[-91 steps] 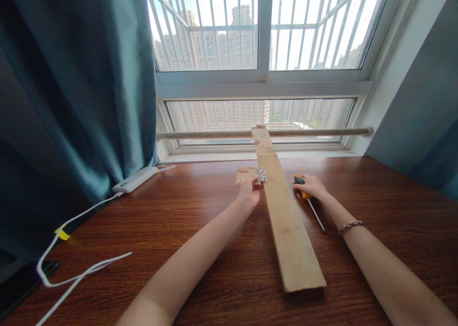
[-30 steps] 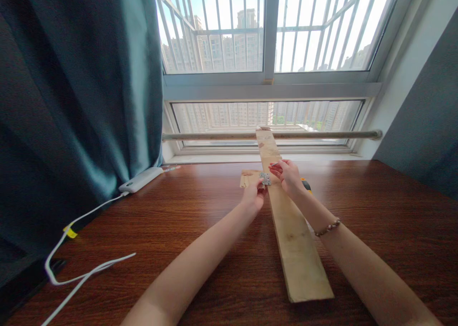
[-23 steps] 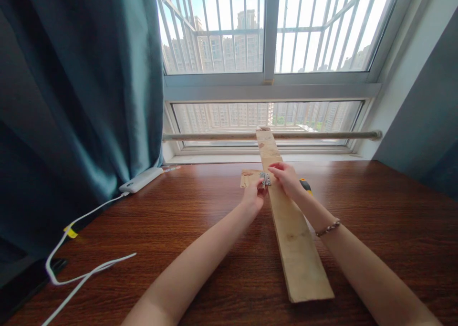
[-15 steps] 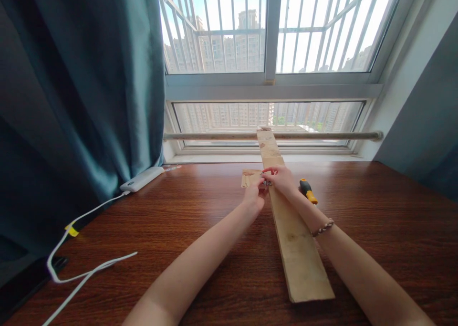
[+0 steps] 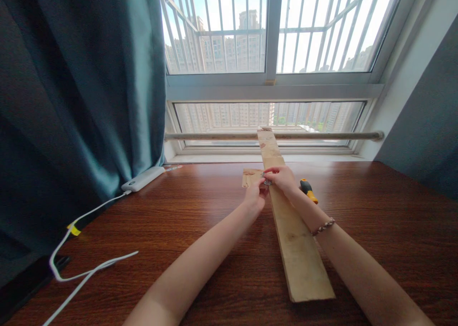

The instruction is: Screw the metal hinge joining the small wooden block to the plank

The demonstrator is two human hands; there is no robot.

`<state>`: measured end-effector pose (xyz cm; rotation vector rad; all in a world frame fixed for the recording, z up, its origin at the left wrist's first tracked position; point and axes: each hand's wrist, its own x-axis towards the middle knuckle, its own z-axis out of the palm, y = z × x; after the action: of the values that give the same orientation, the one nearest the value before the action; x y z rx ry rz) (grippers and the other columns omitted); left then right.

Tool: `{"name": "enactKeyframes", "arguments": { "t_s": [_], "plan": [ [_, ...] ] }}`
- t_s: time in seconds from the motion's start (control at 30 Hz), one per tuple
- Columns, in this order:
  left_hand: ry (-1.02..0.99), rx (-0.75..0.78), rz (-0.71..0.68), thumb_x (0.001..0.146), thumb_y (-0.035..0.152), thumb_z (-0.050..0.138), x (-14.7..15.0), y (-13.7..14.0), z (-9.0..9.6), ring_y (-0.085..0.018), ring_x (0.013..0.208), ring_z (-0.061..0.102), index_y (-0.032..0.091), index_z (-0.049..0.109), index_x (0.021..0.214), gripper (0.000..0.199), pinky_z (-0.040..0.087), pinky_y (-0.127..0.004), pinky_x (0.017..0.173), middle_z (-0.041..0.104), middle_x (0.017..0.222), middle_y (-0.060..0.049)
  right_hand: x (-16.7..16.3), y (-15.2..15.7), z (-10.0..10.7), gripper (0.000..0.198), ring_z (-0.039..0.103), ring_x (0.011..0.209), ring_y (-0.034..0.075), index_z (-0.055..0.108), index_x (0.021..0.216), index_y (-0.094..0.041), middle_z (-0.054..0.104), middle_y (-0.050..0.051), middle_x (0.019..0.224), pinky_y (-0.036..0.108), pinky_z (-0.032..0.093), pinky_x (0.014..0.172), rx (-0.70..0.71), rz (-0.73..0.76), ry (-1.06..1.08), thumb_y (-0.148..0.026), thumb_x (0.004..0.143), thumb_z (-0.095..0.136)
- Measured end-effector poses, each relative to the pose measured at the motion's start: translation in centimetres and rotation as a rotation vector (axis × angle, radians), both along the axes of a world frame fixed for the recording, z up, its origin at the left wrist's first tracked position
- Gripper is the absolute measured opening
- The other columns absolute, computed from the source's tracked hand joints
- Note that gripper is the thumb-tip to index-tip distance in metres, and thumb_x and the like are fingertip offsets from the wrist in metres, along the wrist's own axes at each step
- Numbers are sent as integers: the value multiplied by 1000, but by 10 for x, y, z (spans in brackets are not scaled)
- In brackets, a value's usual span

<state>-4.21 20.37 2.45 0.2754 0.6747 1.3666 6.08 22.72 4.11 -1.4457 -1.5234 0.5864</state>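
Note:
A long pale wooden board (image 5: pixel 298 249) runs away from me across the tabletop toward the window. At its left side, near the far end, lies a short wooden piece (image 5: pixel 250 177). Where the two meet, a small metal plate with holes (image 5: pixel 267 183) shows between my fingers. My left hand (image 5: pixel 255 197) is closed on this plate from the near side, thumb uppermost. My right hand (image 5: pixel 282 179) rests over the long board, thumb and forefinger pinched at the plate; whatever is in that pinch is too small to make out.
A screwdriver with a black and yellow handle (image 5: pixel 308 191) lies right of the board, partly hidden by my right forearm. On the left are a white power strip (image 5: pixel 143 179), a white cable (image 5: pixel 89 273) and a dark curtain (image 5: pixel 89 87). A rail (image 5: pixel 322 136) crosses the window.
Almost nothing differs. The fingers of both hands have shifted very slightly at the metal plate; the boards and screwdriver lie as before.

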Motion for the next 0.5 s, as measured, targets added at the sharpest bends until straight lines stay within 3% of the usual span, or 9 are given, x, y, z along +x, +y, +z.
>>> {"name": "enactKeyframes", "arguments": {
  "t_s": [0.5],
  "plan": [
    [13,-13,13,73,0,55,-1,-2,2,-7,49,54,13,61,66,16,45,-18,51,63,60,-1,1,3,-2,27,47,52,10,75,81,-17,56,-2,55,21,32,49,11,16,41,-34,60,67]
  ]
}}
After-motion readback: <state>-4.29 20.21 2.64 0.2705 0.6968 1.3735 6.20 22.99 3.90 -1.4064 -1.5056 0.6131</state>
